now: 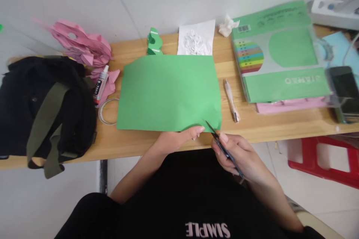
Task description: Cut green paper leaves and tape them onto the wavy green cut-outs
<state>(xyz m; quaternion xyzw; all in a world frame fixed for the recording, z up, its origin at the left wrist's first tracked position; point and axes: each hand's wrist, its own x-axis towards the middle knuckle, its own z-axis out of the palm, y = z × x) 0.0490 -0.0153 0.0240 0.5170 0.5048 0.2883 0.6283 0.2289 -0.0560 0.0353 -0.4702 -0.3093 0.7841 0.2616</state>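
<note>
A large sheet of green paper [168,91] lies over the middle of the wooden table. My left hand [179,138] grips its near edge, thumb on top and fingers underneath. My right hand [238,153] is closed around a pair of dark scissors [226,152], whose tips point up and left over the sheet's near right corner. Part of the lower blade seems to lie under the paper. A white pen [231,101] rests just right of the sheet, and a roll of tape [101,114] touches its left side.
A black bag [73,108] sits at the left, beside crumpled pink paper [81,41] and a glue tube [101,86]. Behind the sheet are a green cutout [154,41] and white scraps [193,41]. At right lie a green paper pack [280,56] and a phone [343,86].
</note>
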